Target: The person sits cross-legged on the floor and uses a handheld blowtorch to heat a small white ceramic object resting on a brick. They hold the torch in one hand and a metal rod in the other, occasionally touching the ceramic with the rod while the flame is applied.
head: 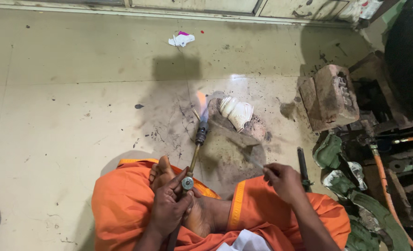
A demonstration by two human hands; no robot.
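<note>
I sit cross-legged on the floor in orange cloth. My left hand (169, 204) grips a gas torch (196, 144) by its valve end; the torch points away from me and a flame (201, 103) burns at its tip. My right hand (284, 180) pinches a thin metal rod (253, 160) that points up-left toward a flat dark stone slab (225, 148). A white ribbed object (236, 111) lies on the far end of the slab, just right of the flame.
A broken brick (329, 95) stands at the right. An orange hose (385, 186), green rags (328, 151), a black rod-shaped tool (302, 162) and metal clutter crowd the right side. A large dark cylinder (409, 56) fills the top right. Crumpled paper (181, 39) lies far off.
</note>
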